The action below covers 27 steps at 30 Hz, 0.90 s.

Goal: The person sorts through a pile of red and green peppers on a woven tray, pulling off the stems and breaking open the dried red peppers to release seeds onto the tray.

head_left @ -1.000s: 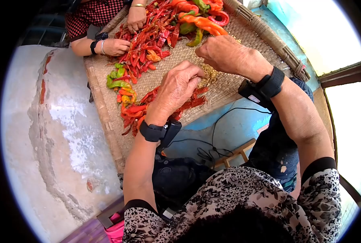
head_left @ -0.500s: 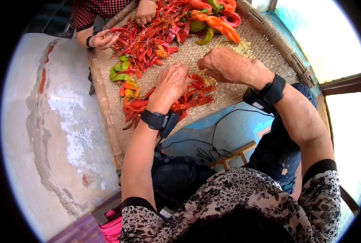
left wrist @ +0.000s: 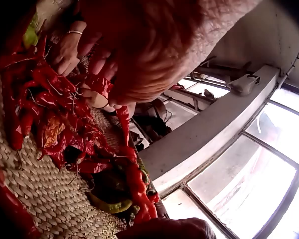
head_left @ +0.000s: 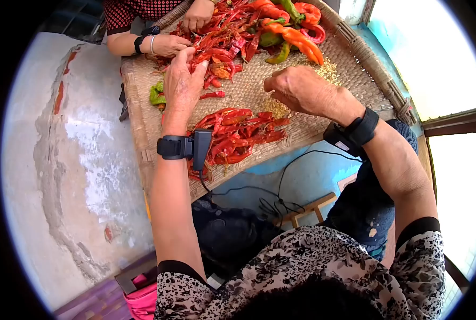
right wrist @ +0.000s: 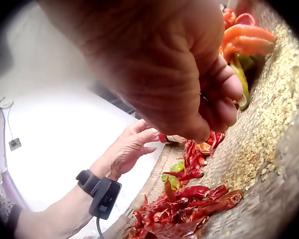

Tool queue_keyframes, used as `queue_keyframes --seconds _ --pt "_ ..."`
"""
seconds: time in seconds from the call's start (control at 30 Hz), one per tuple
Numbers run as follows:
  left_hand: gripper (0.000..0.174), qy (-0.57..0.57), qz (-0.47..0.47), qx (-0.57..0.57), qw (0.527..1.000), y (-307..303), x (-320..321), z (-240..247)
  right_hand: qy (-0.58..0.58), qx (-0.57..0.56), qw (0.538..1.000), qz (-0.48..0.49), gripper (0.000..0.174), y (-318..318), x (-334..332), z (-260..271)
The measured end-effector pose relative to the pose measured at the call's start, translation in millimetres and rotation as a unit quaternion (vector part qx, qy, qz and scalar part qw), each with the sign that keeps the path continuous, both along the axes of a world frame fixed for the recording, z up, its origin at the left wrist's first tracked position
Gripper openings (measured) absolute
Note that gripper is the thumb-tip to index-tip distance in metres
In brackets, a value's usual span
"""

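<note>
My left hand [head_left: 183, 88] reaches over the heap of dried red chillies [head_left: 227, 40], thumb and fingers apart, fingertips right at the chillies. In the left wrist view, a glossy red chilli [left wrist: 98, 83] lies just under its fingers. My right hand [head_left: 304, 89] hovers above the pale seeds [head_left: 277, 108] with its fingers curled in. In the right wrist view, the thumb bends toward the curled fingers [right wrist: 223, 107]; I cannot tell whether something small is inside. Between my wrists lies a second pile of red chillies [head_left: 235, 133].
All of this lies on a woven tray [head_left: 142, 106] with a thick rim. Large orange peppers [head_left: 302, 42] and green peppers sit at its far side. Another person's hand [head_left: 171, 45] works at the heap, close to my left fingertips. A cable [head_left: 280, 197] hangs below.
My left hand has moved left and away from me, from beside the right hand to the big heap. The other person's near hand lifted away and came back. My right hand stays over the seeds.
</note>
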<state>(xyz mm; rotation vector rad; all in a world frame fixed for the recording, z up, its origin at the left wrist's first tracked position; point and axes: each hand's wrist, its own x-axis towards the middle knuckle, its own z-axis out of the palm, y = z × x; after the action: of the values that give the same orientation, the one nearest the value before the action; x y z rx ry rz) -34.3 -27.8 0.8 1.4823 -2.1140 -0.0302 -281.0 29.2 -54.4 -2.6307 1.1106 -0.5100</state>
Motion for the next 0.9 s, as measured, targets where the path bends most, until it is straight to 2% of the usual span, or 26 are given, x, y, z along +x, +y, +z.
queue_keyframes --seconds 0.03,0.1,0.17,0.2,0.23,0.27,0.33,0.37,0.43,0.57,0.6,0.7,0.73,0.77,0.9 --pt "0.059 -0.078 0.024 -0.035 0.996 0 11 5 -0.028 -0.029 0.999 -0.002 0.012 0 0 -5" --pt "0.070 0.032 0.026 0.158 0.987 15 23 12 -0.058 -0.060 0.997 0.001 0.013 -1 -2 -8" --pt "0.085 -0.050 -0.021 0.295 0.954 48 31 25 -0.045 -0.051 0.998 -0.002 0.013 1 -3 -5" --pt "0.092 -0.112 -0.049 0.254 0.959 75 44 19 0.022 -0.004 1.000 -0.007 0.017 3 -4 5" --pt "0.100 -0.176 -0.079 0.216 0.957 100 58 9 0.017 -0.002 1.000 -0.009 0.017 4 -3 4" --pt "0.100 -0.177 -0.079 0.216 0.957 117 64 2 0.030 -0.004 0.999 -0.009 0.017 4 -4 3" --pt "0.110 -0.110 -0.069 0.191 0.973 141 70 -9 0.042 -0.006 0.999 -0.007 0.016 4 -2 -1" --pt "0.110 -0.111 -0.066 0.192 0.973 146 73 -16 0.007 -0.041 0.999 0.003 0.010 4 -1 -6" --pt "0.114 -0.183 -0.068 0.158 0.968 155 80 -33 -0.028 -0.076 0.997 0.019 0.013 5 1 -10" --pt "0.097 -0.223 -0.054 0.077 0.970 153 75 -63 -0.006 -0.051 0.999 0.016 0.010 6 4 -12" --pt "0.085 -0.222 -0.058 0.045 0.972 150 68 -64 -0.009 -0.057 0.998 0.016 0.010 7 4 -12" --pt "0.079 -0.223 -0.011 0.065 0.973 144 47 -71 0.004 -0.063 0.998 0.019 0.011 7 5 -12" --pt "0.073 -0.182 -0.009 0.048 0.982 141 36 -75 0.024 -0.050 0.998 0.008 0.011 7 6 -10" --pt "0.071 -0.190 -0.003 0.022 0.981 138 25 -77 0.045 -0.037 0.998 -0.003 0.011 8 7 -7" --pt "0.070 -0.151 0.001 0.022 0.988 118 -23 -81 0.068 -0.065 0.995 -0.032 0.010 4 2 -6"
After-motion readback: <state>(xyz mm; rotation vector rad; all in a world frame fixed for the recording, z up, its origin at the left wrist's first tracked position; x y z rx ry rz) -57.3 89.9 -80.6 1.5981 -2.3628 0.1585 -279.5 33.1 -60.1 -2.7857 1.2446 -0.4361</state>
